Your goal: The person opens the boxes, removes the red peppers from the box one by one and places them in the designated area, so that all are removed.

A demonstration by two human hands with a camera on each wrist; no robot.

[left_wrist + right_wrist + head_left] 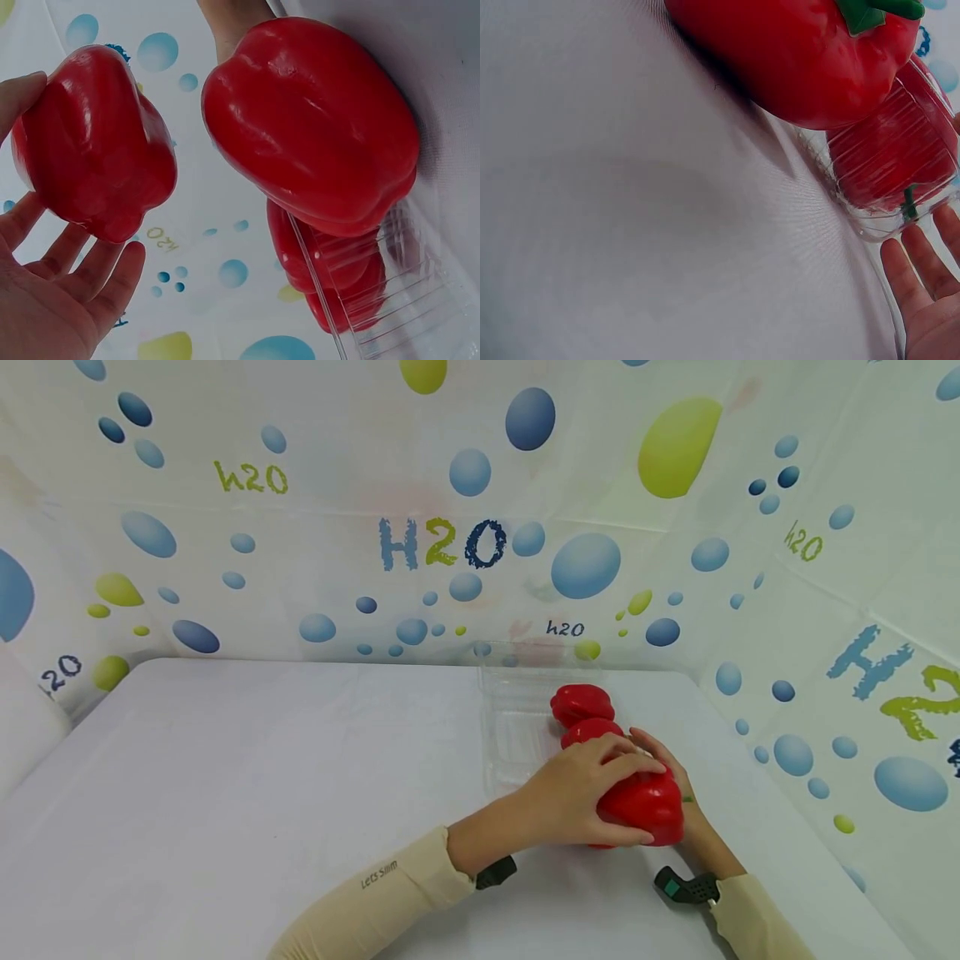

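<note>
My left hand [573,793] grips a red bell pepper [651,814], thumb on one side and fingers on the other. In the left wrist view that held pepper [94,142] is raised, apart from a second pepper [307,127] on the table, which shows a green stem [864,13] in the right wrist view. Beyond them, a clear plastic container [517,739] has red peppers [583,704] at its right side. Beside the container, my right hand [934,307] has extended fingers; whether they touch its wall I cannot tell. The left hand and held pepper partly hide it in the head view.
A white cloth covers the table [262,777]. Behind it and at the right hangs a white curtain [337,460] with blue and green spots and H2O lettering. Dark bands [686,887] sit on both wrists.
</note>
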